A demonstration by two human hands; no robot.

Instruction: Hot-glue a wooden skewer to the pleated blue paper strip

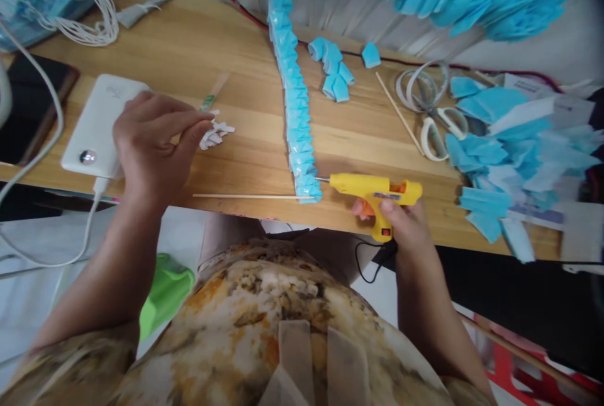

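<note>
The person wears a loose top (250,311) with a blotchy pattern of cream, brown, orange and dark spots. On its front lie pale, slightly see-through ribbons (295,343), flat and wide. The sleeves (89,355) carry similar colours and leave the forearms (125,239) bare.

One glue gun (361,184), two skewers (250,196) (400,114)
</note>
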